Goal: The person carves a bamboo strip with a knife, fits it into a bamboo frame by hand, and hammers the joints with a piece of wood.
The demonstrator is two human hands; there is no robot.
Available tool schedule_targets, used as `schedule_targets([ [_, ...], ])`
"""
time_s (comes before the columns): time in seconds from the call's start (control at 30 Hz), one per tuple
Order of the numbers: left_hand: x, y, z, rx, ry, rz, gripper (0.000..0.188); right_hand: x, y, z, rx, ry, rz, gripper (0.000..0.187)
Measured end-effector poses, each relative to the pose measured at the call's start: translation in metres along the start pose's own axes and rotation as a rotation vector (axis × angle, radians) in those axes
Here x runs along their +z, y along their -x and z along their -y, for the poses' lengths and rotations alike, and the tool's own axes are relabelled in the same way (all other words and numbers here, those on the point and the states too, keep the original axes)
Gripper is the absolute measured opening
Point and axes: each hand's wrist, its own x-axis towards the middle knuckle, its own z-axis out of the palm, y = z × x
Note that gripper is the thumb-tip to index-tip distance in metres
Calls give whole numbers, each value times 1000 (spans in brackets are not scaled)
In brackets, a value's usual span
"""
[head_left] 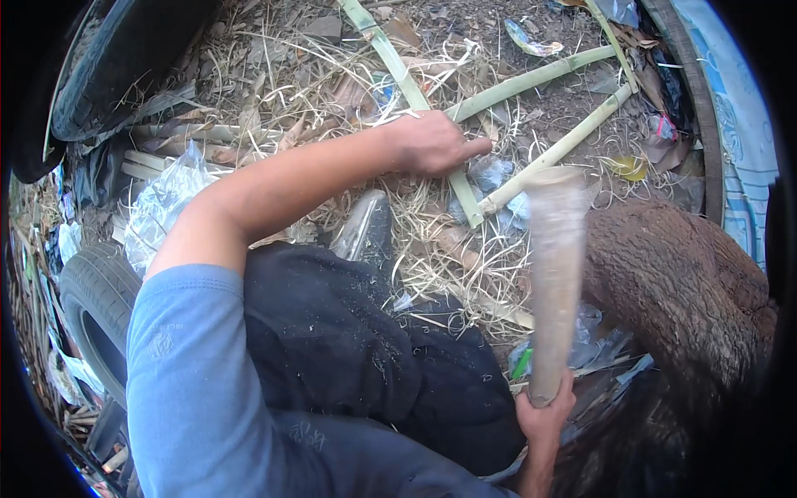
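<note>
My left hand (433, 143) is closed around a pale green split bamboo strip (386, 56), which runs from the top edge down past the fist. A bamboo piece (535, 81) extends to the right from beside this hand. Below it, another bamboo piece (564, 146) slants up to the right, its lower end close to the strip's lower end. My right hand (548, 413) grips the lower end of a thick wooden club (554, 290). The club stands up in front of me, its wide top blurred by motion. Its top is to the right of the strip, apart from it.
Curly bamboo shavings (465, 274), dry leaves and plastic scraps litter the ground. A rough tree trunk (672, 282) rises at the right, near a blue printed sheet (730, 100). Tyres (95, 307) and a clear plastic bag (166, 199) lie at the left.
</note>
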Motion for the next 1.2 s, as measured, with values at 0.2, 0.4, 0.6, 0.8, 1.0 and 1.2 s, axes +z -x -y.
schedule_targets([
  [0.2,-8,-4,-6,-28,2,16,28,1,16,-20,-25,1,-65,60],
  [0.4,-1,-4,-3,-59,52,34,27,13,-4,-20,22,89,56,55],
  [0.6,-5,-1,0,-18,36,-20,19,13,-9,-11,-22,3,72,53],
  [0.8,-6,-10,-1,-40,-19,36,23,10,3,-9,-117,-3,17,57],
  [1.0,-4,-6,-11,-70,64,51,21,12,-12,-18,-87,239,126,52],
  [1.2,-6,-4,-3,-109,79,106,24,19,-13,-21,0,89,99,51],
])
